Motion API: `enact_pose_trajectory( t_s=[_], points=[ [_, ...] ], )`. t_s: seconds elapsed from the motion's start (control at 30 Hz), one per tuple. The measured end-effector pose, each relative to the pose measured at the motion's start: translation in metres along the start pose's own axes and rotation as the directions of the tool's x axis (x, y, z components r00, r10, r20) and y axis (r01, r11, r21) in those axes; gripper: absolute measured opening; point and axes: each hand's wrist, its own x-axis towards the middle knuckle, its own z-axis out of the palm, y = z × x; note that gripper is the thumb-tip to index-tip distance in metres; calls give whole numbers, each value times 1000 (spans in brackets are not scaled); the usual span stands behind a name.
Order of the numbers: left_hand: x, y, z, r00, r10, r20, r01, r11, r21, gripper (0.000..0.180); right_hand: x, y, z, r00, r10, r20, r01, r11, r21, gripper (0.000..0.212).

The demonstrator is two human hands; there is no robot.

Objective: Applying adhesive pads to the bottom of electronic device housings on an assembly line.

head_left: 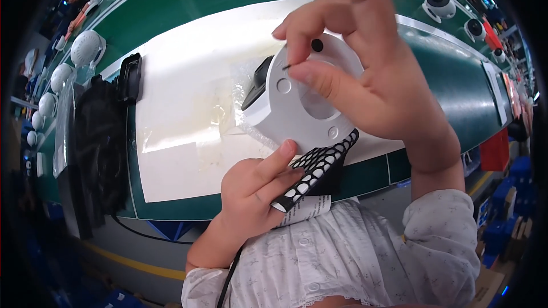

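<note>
A white plastic device base (pixel 284 111) is turned underside up in front of me, with round recesses and a large opening. In one recess sits a black round pad (pixel 317 45). My right hand (pixel 374 80) is above the base, thumb and forefinger pinching another small black pad (pixel 287 67), seen nearly edge-on by a recess. My left hand (pixel 248 194) grips a curled black sheet of round pads (pixel 322 165) with many white circles showing. Its thumb touches the base's near edge. A dark glossy part (pixel 258 84) of the device shows at the base's left.
Clear plastic wrap (pixel 242 88) lies under the device on a white work sheet (pixel 171 108). At left are a black tray (pixel 131 78) and black bags (pixel 101 142). Similar white devices (pixel 87 48) stand along the green bench's far side. A printed paper (pixel 308 210) hangs near my lap.
</note>
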Motion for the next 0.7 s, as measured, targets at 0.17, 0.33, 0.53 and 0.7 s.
enact_pose_trajectory(
  t_s=[0.17, 0.33, 0.53, 0.7],
  points=[
    [2, -2, 2, 1000, 12, 5, -12, 1000, 8, 20, 5, 5, 9, 998, 3, 62, -12, 990, 142, 65],
    [1, -3, -1, 1000, 9, 13, -9, 1000, -3, 22, 9, -7, 14, 995, -93, 35, 94, 995, -37, 58],
    [1, -3, 0, 1000, -12, 7, 12, 998, -55, 23, -14, -23, -1, 988, 30, 149, 18, 950, -310, 41],
    [4, 2, 0, 998, -63, -7, 62, 997, -39, 21, -38, -1, 2, 998, -18, -62, 6, 984, -181, 13]
  ],
)
